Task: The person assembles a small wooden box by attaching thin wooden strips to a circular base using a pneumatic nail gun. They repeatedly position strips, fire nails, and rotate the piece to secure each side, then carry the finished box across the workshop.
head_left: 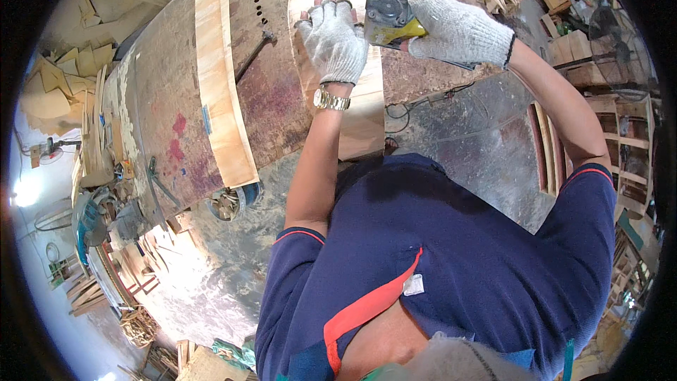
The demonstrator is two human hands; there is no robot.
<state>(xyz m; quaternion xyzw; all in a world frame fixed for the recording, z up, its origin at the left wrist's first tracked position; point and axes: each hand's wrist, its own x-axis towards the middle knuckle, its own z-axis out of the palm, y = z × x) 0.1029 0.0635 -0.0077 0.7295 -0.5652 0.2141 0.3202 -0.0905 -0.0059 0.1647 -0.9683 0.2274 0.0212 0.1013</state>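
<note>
My left hand, in a pale knitted work glove with bare fingertips, lies flat on a light wooden board with its fingers stretched out. It grips nothing. The board reaches from the far part of the workbench toward my body. My right hand, gloved too, is closed around a yellow and dark grey tool that looks like a pneumatic nail gun. The tool is tilted on its side, its head beside my left fingers at the board's right edge. Whether it touches the board I cannot tell.
On the stained workbench lie a hammer and a long plywood strip. A cable runs by the bench's near edge. Wood scraps are piled at left, and wooden frames stand at right.
</note>
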